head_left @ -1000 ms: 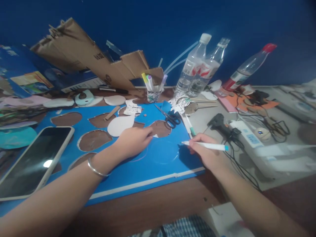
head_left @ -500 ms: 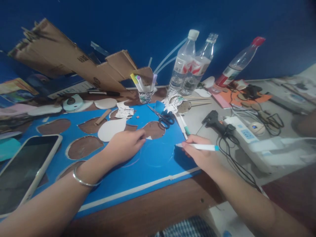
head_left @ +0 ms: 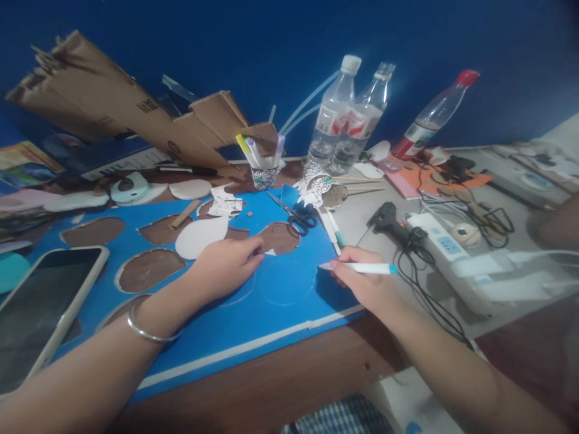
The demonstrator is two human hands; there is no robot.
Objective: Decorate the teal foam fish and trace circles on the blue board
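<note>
A blue board (head_left: pixel 253 319) with several petal-shaped holes lies on the table, and faint curved lines show on its uncut part. My right hand (head_left: pixel 362 280) is closed around a white marker (head_left: pixel 368 268) with a light blue end, its tip at a curved line. My left hand (head_left: pixel 230 262) rests on the board with its fingers curled together; whether anything is under them is hidden. Beside it lies a white petal-shaped piece (head_left: pixel 199 235). Dark scissors (head_left: pixel 301 220) lie open at the board's back edge, near a capped pen (head_left: pixel 328 229).
A phone (head_left: pixel 49 301) lies at the left. Behind stand a cup of markers (head_left: pixel 265 176), cardboard (head_left: pixel 117 90) and bottles (head_left: pixel 335 114). A glue gun (head_left: pixel 386 220), power strip (head_left: pixel 446 247) and cables are at the right.
The whole view has shifted slightly, with things a little further left. My right hand and the marker stay at nearly the same spot on the board; my left hand keeps its place.
</note>
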